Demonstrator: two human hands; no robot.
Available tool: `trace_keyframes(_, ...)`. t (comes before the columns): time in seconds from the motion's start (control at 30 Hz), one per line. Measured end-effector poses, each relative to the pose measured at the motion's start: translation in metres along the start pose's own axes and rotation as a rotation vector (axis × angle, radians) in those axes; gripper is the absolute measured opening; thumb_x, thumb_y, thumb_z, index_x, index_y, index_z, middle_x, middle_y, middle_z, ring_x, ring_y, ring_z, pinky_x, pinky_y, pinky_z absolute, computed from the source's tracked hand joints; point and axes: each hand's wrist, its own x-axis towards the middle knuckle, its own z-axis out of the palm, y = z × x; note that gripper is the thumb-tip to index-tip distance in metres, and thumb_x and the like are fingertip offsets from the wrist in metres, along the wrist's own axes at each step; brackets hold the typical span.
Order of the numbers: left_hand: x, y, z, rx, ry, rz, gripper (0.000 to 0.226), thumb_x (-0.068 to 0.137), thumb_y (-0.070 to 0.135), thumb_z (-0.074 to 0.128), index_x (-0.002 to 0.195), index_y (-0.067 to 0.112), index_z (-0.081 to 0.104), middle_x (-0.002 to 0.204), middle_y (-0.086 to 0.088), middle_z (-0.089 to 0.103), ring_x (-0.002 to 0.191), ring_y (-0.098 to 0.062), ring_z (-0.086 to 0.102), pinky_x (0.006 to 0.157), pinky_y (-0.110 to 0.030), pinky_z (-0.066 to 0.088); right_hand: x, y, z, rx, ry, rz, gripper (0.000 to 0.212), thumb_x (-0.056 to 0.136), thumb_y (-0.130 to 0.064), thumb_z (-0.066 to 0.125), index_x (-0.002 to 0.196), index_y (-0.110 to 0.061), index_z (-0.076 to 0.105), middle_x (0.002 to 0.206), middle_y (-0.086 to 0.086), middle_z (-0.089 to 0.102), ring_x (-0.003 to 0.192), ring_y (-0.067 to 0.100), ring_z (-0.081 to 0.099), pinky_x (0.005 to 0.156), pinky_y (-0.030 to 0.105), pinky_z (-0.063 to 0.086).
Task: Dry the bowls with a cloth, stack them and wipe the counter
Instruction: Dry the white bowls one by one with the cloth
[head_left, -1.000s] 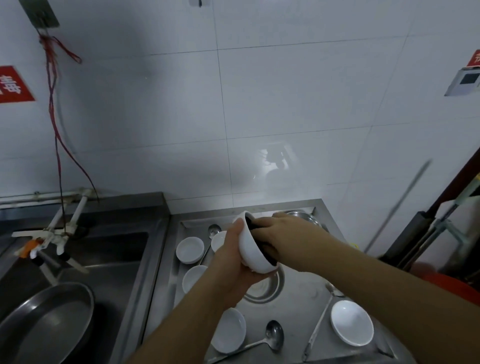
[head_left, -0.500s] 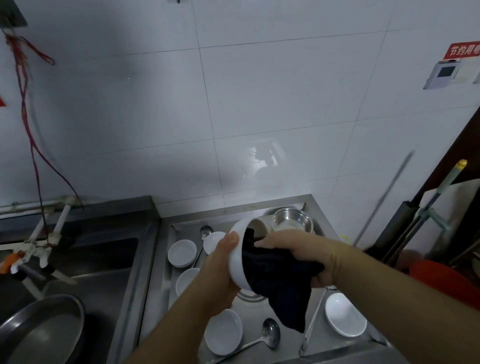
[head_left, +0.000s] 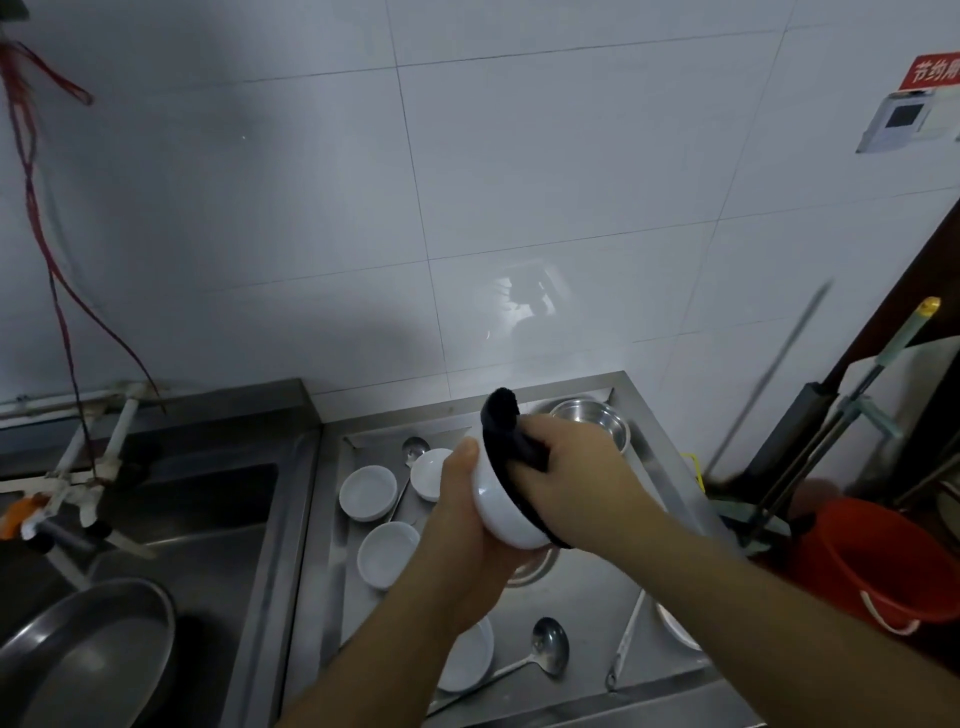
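A: Anything on the left of the frame?
B: Only the steel sink (head_left: 208, 525), untouched. At centre the left hand (head_left: 457, 525) cups the small white ceramic bowl (head_left: 501, 506), fingers wrapped round its outside.
A: What changed?
B: The black cloth (head_left: 506, 434) hung loose half a second ago — now the right hand (head_left: 563, 467) presses it bunched into the bowl, fingers closed on it. Drying goes on; four white bowls (head_left: 368, 492) wait on the steel counter (head_left: 582, 603) below, unstacked

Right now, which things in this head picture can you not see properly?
- Inside of held bowl: covered by black cloth and right hand.
- White bowl at right: behind the right forearm.
- Red sign: cut by the picture's edge.
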Motion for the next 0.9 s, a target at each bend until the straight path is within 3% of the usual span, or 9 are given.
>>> trace_keyframes(0.07,0.001,0.004,-0.005,0.021,0.041,-0.006,0.077,0.089,0.07,0.057,0.144,0.016,0.059,0.136,-0.022,0.069,0.128,-0.04,0.066,0.114,-0.066,0.044,0.007,0.0,-0.005,-0.316,-0.164,-0.207,0.013,0.101,-0.025,0.058,0.097,-0.019,0.068,0.088,-0.005,0.068,0.082,0.019,0.065,0.075,0.037,0.054)
trace_keyframes(0.13,0.003,0.009,-0.009,0.077,0.042,-0.015,0.076,0.089,0.071,0.054,0.142,0.017,0.061,0.133,-0.02,0.071,0.125,-0.038,0.068,0.112,-0.065,0.047,0.012,-0.003,-0.01,-0.546,-0.312,-0.286,0.02,0.1,-0.025,0.053,0.113,-0.019,0.067,0.104,-0.003,0.068,0.089,0.02,0.065,0.07,0.032,0.051)
trace_keyframes(0.23,0.005,0.017,-0.012,0.194,0.01,0.0,0.07,0.081,0.068,0.055,0.131,0.021,0.07,0.127,-0.016,0.075,0.118,-0.034,0.073,0.098,-0.055,0.058,0.022,-0.011,-0.018,-0.543,-0.491,-0.116,0.022,0.097,-0.031,0.051,0.109,-0.02,0.066,0.081,-0.004,0.064,0.073,0.015,0.063,0.058,0.026,0.043)
trace_keyframes(0.37,0.004,0.022,-0.017,0.243,-0.071,0.012,0.067,0.079,0.07,0.063,0.121,0.02,0.078,0.125,-0.022,0.074,0.114,-0.036,0.074,0.088,-0.047,0.064,0.028,-0.009,-0.023,-0.15,-0.604,0.19,0.025,0.087,-0.041,0.057,0.09,-0.02,0.071,0.077,0.002,0.072,0.072,0.018,0.07,0.067,0.03,0.056)
trace_keyframes(0.47,0.003,0.018,-0.022,0.22,-0.088,0.023,0.08,0.08,0.075,0.067,0.136,0.018,0.069,0.137,-0.028,0.065,0.129,-0.045,0.063,0.107,-0.062,0.05,0.024,-0.007,-0.025,0.384,-0.58,0.475,0.027,0.077,-0.037,0.065,0.085,-0.015,0.078,0.083,0.01,0.074,0.076,0.02,0.073,0.078,0.037,0.06)
trace_keyframes(0.63,0.003,0.013,-0.018,0.11,-0.115,0.019,0.081,0.078,0.082,0.066,0.134,0.023,0.071,0.14,-0.021,0.066,0.13,-0.038,0.065,0.11,-0.059,0.051,0.013,-0.017,-0.002,1.165,-0.349,0.701,0.027,0.095,-0.028,0.066,0.083,-0.011,0.084,0.096,0.016,0.078,0.088,0.028,0.075,0.082,0.039,0.062)
trace_keyframes(0.7,0.007,0.014,-0.015,0.025,-0.054,0.017,0.077,0.073,0.076,0.076,0.13,0.024,0.074,0.138,-0.019,0.069,0.127,-0.036,0.067,0.106,-0.055,0.055,0.016,-0.022,0.008,0.992,-0.15,0.574,0.021,0.082,-0.028,0.066,0.077,-0.011,0.077,0.081,0.01,0.071,0.076,0.024,0.069,0.073,0.039,0.058)
trace_keyframes(0.77,0.009,0.017,-0.011,-0.001,-0.008,0.014,0.069,0.08,0.07,0.07,0.13,0.023,0.074,0.139,-0.018,0.068,0.129,-0.035,0.066,0.111,-0.057,0.05,0.02,-0.025,0.012,0.575,-0.001,0.381,0.024,0.072,-0.033,0.059,0.078,-0.01,0.063,0.068,0.002,0.059,0.066,0.016,0.059,0.067,0.038,0.053)
trace_keyframes(0.9,0.009,0.024,-0.01,-0.028,-0.016,0.013,0.062,0.09,0.07,0.053,0.125,0.025,0.077,0.135,-0.016,0.071,0.125,-0.031,0.069,0.093,-0.046,0.061,0.028,-0.014,0.012,0.133,0.063,0.017,0.016,0.085,-0.035,0.06,0.074,-0.028,0.053,0.058,-0.012,0.055,0.056,0.007,0.053,0.051,0.019,0.041)
